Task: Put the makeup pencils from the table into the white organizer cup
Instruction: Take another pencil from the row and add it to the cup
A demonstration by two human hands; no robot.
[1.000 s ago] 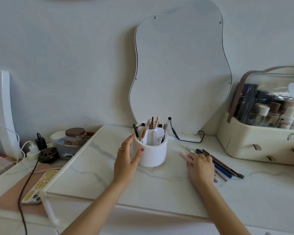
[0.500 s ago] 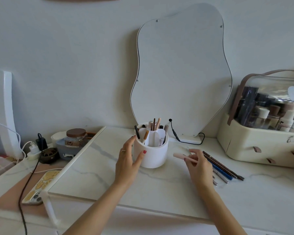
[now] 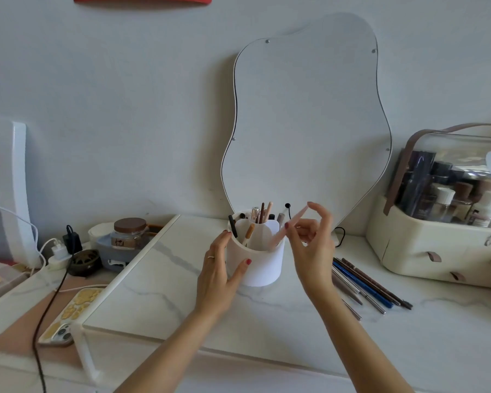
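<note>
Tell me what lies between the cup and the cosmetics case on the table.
In the head view, the loose pencils lie between the cup and the case, with the right hand above.

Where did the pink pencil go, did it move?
Yes. The pink pencil left the table beside the other pencils; the right hand now pinches it, tip inside the white organizer cup.

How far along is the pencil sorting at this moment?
Partway. Several pencils already stand in the cup, which the left hand steadies. The right hand is lowering a pink pencil, tip inside the rim. A row of pencils lies on the table to the right, not yet picked up.
</note>
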